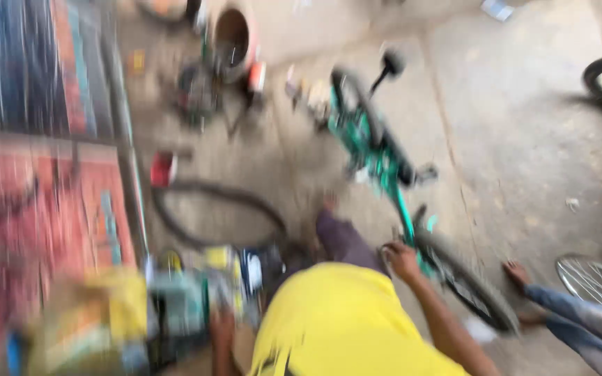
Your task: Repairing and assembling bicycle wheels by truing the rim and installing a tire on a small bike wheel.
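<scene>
Gripping green bicycle [384, 163] frame, right hand [402, 259] closed; left hand [221, 326] blurred.

So the bike [384, 163] is a small teal-green one, lying tipped over on the bare concrete floor and running diagonally from upper left to lower right. One black tire sits at the far end near a black saddle sticking out on its post, and the other wheel [465, 278] is down at the near end, black tire, partly cut off behind the arm. The frame tubes are bright teal with black bits in the middle, probably the crank and a pedal poking out to the right. The whole shot is really blurry, so finer details like chain or spokes can't be made out.
</scene>
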